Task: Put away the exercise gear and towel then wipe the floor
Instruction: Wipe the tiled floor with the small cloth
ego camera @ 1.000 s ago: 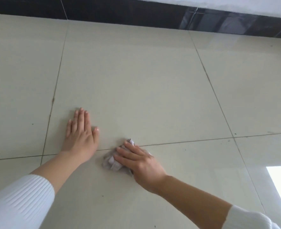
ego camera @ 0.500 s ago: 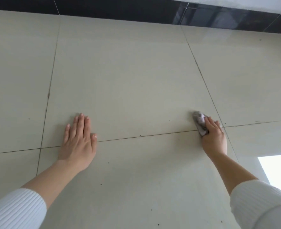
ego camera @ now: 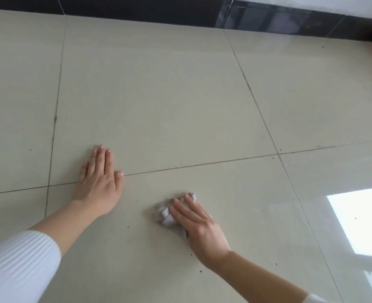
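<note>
- Grey crumpled cloth (ego camera: 169, 216) lies on the floor (ego camera: 159, 95), wadded under the right hand (ego camera: 199, 226). It is on the near tile, just this side of the crosswise grout line (ego camera: 202, 164).
- It sits to the right of the left hand (ego camera: 98, 184) and a little nearer the person, and the two are apart. The right hand is the only one touching it.
- The wad is a bunched lump with no clear long axis. What shows pokes out past the fingertips and along the thumb side.
- The right hand's fingers are laid almost straight over the cloth and press it flat rather than clenching it (the thumb is hidden, so whether it hooks underneath I cannot tell). The forearm comes in from the lower right, with the fingers aimed up and to the left.
- The left hand is spread palm-down on the bare tile with its fingers together, and its thumb tip touches the grout line. It holds nothing and looks like a prop for body weight.
- Small dark specks (ego camera: 128, 227) dot the near tile between the two forearms and closer to the person.
- No exercise gear or towel is in view, so this looks like the wiping stage. The next stroke probably needs to drag the cloth toward those specks, which the right hand can reach while the left braces.
</note>
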### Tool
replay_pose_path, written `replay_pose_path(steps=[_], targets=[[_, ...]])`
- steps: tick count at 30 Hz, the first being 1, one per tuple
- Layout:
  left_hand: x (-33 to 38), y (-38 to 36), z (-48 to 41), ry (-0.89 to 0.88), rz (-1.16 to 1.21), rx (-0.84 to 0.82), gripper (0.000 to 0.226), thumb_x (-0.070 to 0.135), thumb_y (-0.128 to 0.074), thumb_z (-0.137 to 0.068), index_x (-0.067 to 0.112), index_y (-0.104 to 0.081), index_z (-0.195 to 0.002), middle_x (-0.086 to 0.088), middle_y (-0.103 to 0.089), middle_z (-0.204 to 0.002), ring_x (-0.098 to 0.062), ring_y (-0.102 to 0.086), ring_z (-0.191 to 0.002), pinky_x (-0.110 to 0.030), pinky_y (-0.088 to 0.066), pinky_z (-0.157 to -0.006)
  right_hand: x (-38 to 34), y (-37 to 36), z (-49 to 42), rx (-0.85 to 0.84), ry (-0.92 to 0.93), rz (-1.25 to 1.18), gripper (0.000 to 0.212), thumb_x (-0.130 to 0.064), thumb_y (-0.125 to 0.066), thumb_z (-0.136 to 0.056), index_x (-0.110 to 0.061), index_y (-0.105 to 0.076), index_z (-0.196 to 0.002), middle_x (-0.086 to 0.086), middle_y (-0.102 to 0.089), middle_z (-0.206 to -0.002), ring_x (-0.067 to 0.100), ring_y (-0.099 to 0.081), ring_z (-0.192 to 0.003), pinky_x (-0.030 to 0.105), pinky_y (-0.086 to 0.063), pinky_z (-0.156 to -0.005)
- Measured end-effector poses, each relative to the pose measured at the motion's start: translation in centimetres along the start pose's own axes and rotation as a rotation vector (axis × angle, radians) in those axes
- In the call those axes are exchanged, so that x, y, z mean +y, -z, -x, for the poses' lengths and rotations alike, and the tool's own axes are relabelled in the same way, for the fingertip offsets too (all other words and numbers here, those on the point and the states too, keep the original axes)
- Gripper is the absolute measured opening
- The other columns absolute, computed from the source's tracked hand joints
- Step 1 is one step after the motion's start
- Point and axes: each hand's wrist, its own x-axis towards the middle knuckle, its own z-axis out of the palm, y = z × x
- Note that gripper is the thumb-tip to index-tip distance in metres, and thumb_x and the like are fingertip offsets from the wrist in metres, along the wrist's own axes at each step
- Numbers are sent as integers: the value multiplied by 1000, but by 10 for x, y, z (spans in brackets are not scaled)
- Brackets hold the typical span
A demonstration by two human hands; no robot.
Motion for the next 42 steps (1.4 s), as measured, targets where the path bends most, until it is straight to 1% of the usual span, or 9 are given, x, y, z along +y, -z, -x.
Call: replay_pose_path(steps=[4, 7, 10, 14, 18, 24, 29, 34, 42], targets=[[-11, -1, 16, -46, -29, -47, 69, 44, -13, -97, 6, 1, -152, -10, 10, -160, -21, 10, -148, -39, 1, -120, 50, 36, -6, -212, 260, 93, 58, 5, -38, -84, -15, -51, -137, 0, -43, -147, 22, -35, -140, 30, -26, -116], [-22, 1, 27, -83, -38, -90, 83, 56, 7, -82, 9, 8, -151, -7, 17, -159, -18, 16, -147, -35, 5, -118, 102, 62, -21, 21, -227, 33, 57, 4, -39, -88, -20, -48, -139, -3, -39, -149, 24, -32, -141, 29, -27, -115], [-26, 4, 31, -98, -30, -136, 86, 59, 16, -75, 11, 21, -146, -2, 30, -153, -14, 25, -143, -33, 10, -117, 131, 78, -51, 181, -719, 58, 58, 1, -41, -92, -20, -38, -146, -5, -30, -155, 25, -15, -146, 42, -32, -112], [-26, 4, 30, -93, -2, -156, 81, 59, 18, -74, 12, 30, -138, 2, 39, -147, -12, 32, -139, -31, 14, -115, 137, 81, -108, 111, -825, 114, 61, 0, -41, -88, -10, -29, -146, 4, -25, -155, 33, -13, -142, 44, -28, -111], [-29, 2, 30, -100, 24, -153, 78, 61, 16, -75, 17, 32, -138, 6, 41, -145, -8, 36, -137, -28, 19, -112, 90, 54, -123, 81, -577, 21, 57, 3, -44, -89, -13, -40, -144, 5, -32, -154, 29, -18, -145, 34, -26, -110], [-28, 2, 28, -96, 31, -170, 85, 61, 9, -76, 14, 22, -146, 5, 36, -147, -8, 33, -137, -32, 13, -115, -14, -8, -67, 2, -25, -58, 40, -2, -38, -94, -5, -59, -128, 12, -56, -135, 37, -45, -130, 44, -34, -110], [-25, 6, 27, -74, -25, -189, 69, 49, -9, -97, 14, 17, -149, -5, 28, -156, -15, 26, -143, -35, 11, -117, -68, -39, -13, -240, 416, -61, 44, -9, -28, -99, -14, -55, -133, 3, -50, -142, 27, -38, -138, 37, -27, -116], [-30, 6, 36, -101, 26, -150, 69, 50, -16, -97, 14, 9, -152, -6, 22, -158, -18, 20, -146, -36, 6, -119, -37, -21, -26, -409, 723, -30, 41, -8, -42, -96, -9, -53, -135, 6, -46, -146, 26, -34, -140, 35, -22, -118], [-88, 14, 80, 57, -31, -81, 81, 64, -4, -90, 12, 12, -151, -8, 25, -157, -20, 18, -146, -34, 6, -119, 40, 23, -115, -40, -226, 13, 55, 1, -41, -94, -22, -41, -144, -6, -32, -154, 21, -17, -146, 40, -37, -109]])
